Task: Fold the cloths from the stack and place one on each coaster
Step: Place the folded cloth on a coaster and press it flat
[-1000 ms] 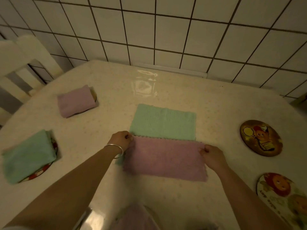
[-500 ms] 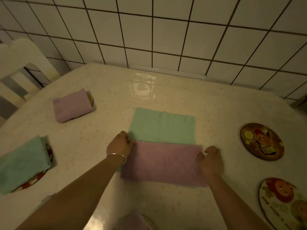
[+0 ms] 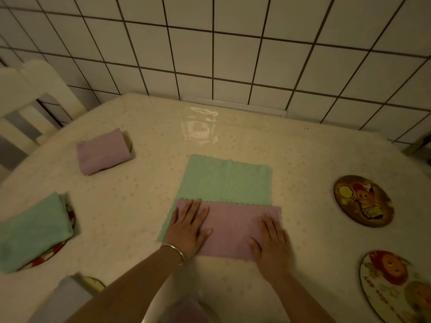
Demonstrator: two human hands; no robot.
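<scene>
A pink cloth (image 3: pixel 233 227), folded in half, lies over the near half of a flat green cloth (image 3: pixel 226 180) at the table's middle. My left hand (image 3: pixel 189 229) presses flat on the pink cloth's left part, fingers straight. My right hand (image 3: pixel 271 241) presses flat on its right part. Two bare round coasters sit at the right: a dark one (image 3: pixel 363 201) and a lighter one (image 3: pixel 396 290) nearer me. At the left, a folded pink cloth (image 3: pixel 102 151) and a folded green cloth (image 3: pixel 32 231) each rest on a coaster.
The table (image 3: pixel 303 155) has a pale glossy cover and meets a tiled wall (image 3: pixel 233 54) at the back. A white chair (image 3: pixel 28 101) stands at the far left. A grey folded cloth (image 3: pixel 65 299) lies at the near left edge, and a pinkish shape (image 3: pixel 186 311) shows at the bottom.
Both hands let go of the pink cloth's far corners and now lie flat on top of it. The view has tilted down a little.
</scene>
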